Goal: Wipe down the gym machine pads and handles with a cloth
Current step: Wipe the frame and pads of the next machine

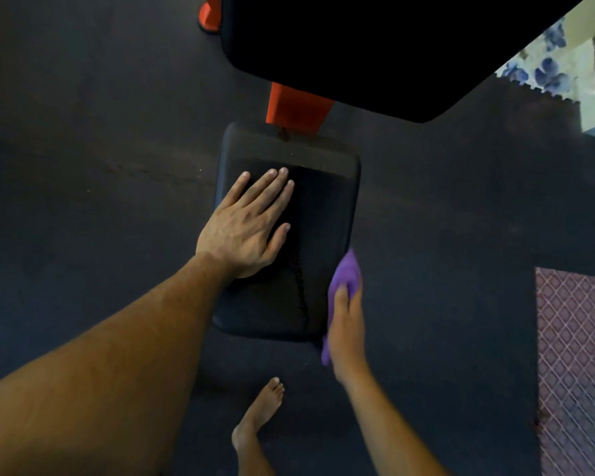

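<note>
The cloth [346, 280], a purple one, sits against the right edge of the small black seat pad [289, 235], bunched under my right hand [346, 324], whose thumb and fingers are clamped on it from the side, though the fingers themselves are mostly hidden behind the fabric. My left hand [246, 225] lies flat on the left half of the pad's top, fingers straight and slightly spread, pressing down and holding nothing. The pad stands on an orange post [296, 108] above the dark rubber floor [83, 132], and a larger black pad [375, 46] hangs over its far end. A crack [303, 286] runs down the middle of the seat surface toward the near edge. I judge the side wall is the step in hand: to do it well I would keep the left palm firm so the pad does not rock, run the cloth along the whole right edge from near corner to far corner with steady pressure, then fold it over the rim onto the top. I would go lightly across the crack so the cloth does not snag or widen it. My bare foot [258, 417] stands just short of the near edge.
</note>
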Demonstrator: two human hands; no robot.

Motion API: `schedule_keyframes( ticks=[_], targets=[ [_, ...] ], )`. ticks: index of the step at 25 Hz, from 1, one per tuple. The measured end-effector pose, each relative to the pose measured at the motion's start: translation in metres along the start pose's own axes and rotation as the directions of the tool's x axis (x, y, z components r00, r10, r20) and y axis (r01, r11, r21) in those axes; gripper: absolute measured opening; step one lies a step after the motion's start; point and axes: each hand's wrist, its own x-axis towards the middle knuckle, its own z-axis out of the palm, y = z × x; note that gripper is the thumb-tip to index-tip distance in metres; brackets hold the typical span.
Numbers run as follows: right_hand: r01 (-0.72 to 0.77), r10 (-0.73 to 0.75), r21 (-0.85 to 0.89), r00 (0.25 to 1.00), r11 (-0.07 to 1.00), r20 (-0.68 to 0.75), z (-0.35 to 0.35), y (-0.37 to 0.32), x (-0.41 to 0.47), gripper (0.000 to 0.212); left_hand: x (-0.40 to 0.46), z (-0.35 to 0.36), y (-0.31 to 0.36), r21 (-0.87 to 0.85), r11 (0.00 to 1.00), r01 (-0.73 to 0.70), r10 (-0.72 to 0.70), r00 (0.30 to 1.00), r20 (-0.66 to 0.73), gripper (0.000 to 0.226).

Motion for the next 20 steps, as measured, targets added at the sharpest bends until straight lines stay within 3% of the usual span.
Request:
schedule_keyframes(
  ticks=[2,6,13,17,20],
  targets=[
    [0.008,-0.009,-0.032,1.0,0.999,-0.025,-0.001,0.01,-0.023,0.053,0.0,0.0,0.0,-0.007,1.0,0.004,-0.004,1.0,-0.011,0.068],
    [0.023,-0.022,0.007,0.998,1.0,-0.056,0.014,-0.043,0.057,0.049,0.0,0.001,0.0,0.003,1.0,0.0,0.0,1.0,-0.013,0.068],
    [0.161,-0.161,0.009,0.972,0.987,0.172,0.026,-0.14,0.213,0.031,-0.002,0.003,-0.001,0.008,1.0,-0.005,0.005,1.0,-0.028,0.067],
    [0.191,-0.202,0.086,0.967,0.978,0.158,0.019,-0.124,0.178,0.023,-0.002,0.002,-0.002,0.002,1.0,0.002,-0.002,1.0,-0.022,0.067],
    [0.146,-0.158,0.119,0.983,0.982,0.098,0.005,-0.076,0.108,0.039,-0.002,0.003,-0.002,-0.004,1.0,0.0,0.0,1.0,-0.028,0.067]
  ],
)
